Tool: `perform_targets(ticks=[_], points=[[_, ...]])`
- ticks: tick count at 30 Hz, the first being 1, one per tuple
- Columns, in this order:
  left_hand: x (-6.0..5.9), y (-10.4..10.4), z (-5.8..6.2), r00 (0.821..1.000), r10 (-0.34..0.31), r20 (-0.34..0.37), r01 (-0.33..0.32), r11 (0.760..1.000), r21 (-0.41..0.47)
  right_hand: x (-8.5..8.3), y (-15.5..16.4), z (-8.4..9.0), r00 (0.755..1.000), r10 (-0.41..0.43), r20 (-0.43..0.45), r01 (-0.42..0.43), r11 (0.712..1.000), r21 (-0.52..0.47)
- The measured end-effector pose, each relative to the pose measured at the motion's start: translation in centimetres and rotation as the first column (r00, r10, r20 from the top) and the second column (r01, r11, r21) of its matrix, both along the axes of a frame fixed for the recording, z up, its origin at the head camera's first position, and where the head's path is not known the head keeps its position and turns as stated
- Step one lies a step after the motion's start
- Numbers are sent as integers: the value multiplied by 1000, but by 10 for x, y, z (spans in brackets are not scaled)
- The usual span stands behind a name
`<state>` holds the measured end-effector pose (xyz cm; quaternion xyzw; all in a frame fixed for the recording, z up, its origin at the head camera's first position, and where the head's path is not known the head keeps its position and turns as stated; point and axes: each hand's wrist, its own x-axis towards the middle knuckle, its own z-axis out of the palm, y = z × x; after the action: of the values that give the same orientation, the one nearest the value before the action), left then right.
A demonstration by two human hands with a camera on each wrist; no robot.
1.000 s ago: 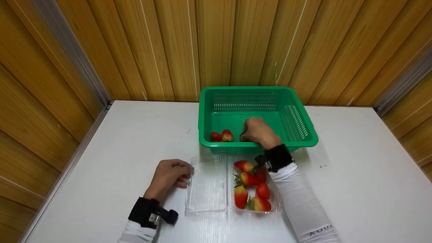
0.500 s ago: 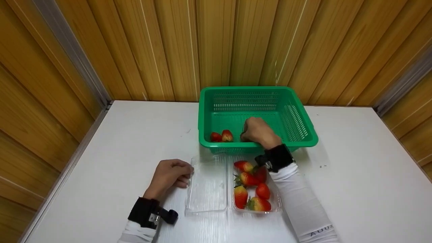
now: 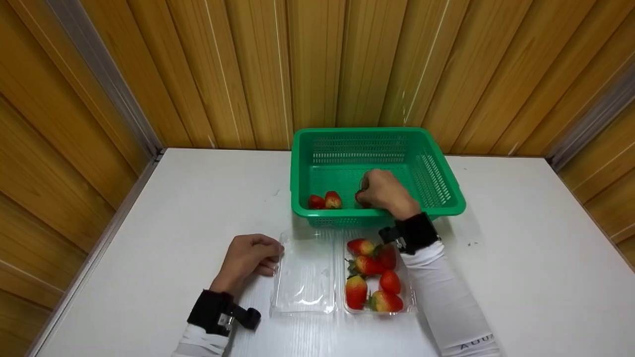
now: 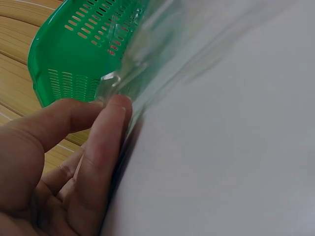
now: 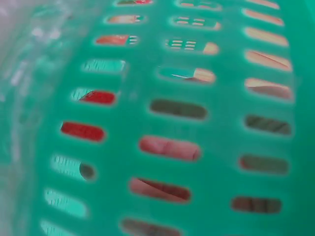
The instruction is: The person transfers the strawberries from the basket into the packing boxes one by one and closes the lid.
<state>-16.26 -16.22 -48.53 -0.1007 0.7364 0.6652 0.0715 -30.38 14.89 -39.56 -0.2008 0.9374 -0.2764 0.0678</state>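
My right hand (image 3: 383,191) reaches inside the green basket (image 3: 377,132), fingers curled round a red strawberry (image 3: 359,198) near the front wall. Two more strawberries (image 3: 325,201) lie to its left in the basket. In front of the basket stands an open clear clamshell: its tray (image 3: 409,300) holds several strawberries (image 3: 371,277), its lid (image 3: 302,277) lies flat to the left. My left hand (image 3: 248,257) pinches the lid's left edge; the left wrist view shows thumb and finger (image 4: 106,123) on the lid's rim (image 4: 112,78). The right wrist view shows only the basket's slotted wall (image 5: 216,147), blurred.
The white table (image 3: 521,258) is boxed in by wooden walls at the back and sides. Bare tabletop lies to the left and right of the basket and clamshell. The basket (image 4: 74,49) stands just behind the lid.
My right hand has shifted slightly back and up in the basket, and a strawberry now shows red under its fingers. The left hand has stayed on the lid.
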Motion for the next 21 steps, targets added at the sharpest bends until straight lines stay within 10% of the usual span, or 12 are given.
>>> perform_targets(ticks=[21], points=[[1,-1,3,1000,-8,9,8,1000,-29,29,14,23,998,-29,-52,26,998,-63]])
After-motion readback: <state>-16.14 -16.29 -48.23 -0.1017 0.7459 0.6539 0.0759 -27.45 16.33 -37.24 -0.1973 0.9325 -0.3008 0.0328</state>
